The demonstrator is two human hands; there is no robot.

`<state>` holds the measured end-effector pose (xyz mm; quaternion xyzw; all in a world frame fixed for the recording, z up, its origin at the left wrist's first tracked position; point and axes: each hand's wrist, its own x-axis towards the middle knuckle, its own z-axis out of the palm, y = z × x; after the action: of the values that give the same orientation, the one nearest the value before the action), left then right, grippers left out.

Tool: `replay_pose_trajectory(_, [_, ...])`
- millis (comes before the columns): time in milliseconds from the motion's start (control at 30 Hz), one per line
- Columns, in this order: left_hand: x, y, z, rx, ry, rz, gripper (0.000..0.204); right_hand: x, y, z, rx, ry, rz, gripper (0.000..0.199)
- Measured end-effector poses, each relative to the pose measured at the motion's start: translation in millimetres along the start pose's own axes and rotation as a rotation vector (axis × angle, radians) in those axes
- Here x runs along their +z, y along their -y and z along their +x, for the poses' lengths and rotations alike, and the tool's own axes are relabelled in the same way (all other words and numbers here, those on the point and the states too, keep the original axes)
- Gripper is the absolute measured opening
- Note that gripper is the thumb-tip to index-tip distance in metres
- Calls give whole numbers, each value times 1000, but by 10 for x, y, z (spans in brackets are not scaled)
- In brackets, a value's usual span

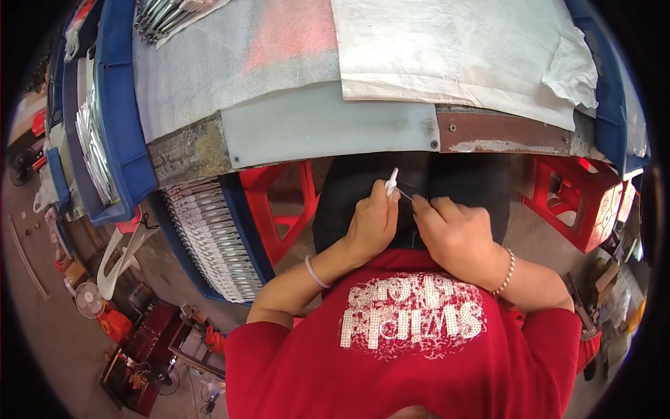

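Observation:
In front of my lap, just below the table edge, my left hand (375, 222) is closed with thumb and forefinger round a small white piece (392, 181). The piece has a narrow tip that points up and away from me. My right hand (453, 227) is pinched on a thin, light-coloured strand or rod (405, 194) that runs from the fingertips to the white piece. Its exact kind is too small to make out. Both hands are close together over my dark trousers (412, 171).
The table carries white sheets (447, 49) and a bundle of thin metal parts (164, 17). Blue trays flank it, the left tray (129, 140) holding long silvery pieces. Beneath are a blue crate (241, 223) of stacked pale parts and red stools (583, 202). A fan (88, 299) stands far left.

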<state>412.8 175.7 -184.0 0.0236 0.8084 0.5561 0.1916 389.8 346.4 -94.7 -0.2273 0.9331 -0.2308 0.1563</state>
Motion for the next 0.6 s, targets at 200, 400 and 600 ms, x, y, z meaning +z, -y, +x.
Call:
replay_pose_trajectory(200, [10, 8, 81, 42, -31, 91, 13, -21, -221, 169, 120, -35, 572, 29])
replay_pose_trajectory(400, [-33, -19, 7, -85, -10, -9, 12, -134, -48, 267, -67, 372, -169, 40])
replay_pose_trajectory(600, [-6, 68, 132, 70, -50, -9, 11, 102, -277, 246, 415, 168, 1046, 35])
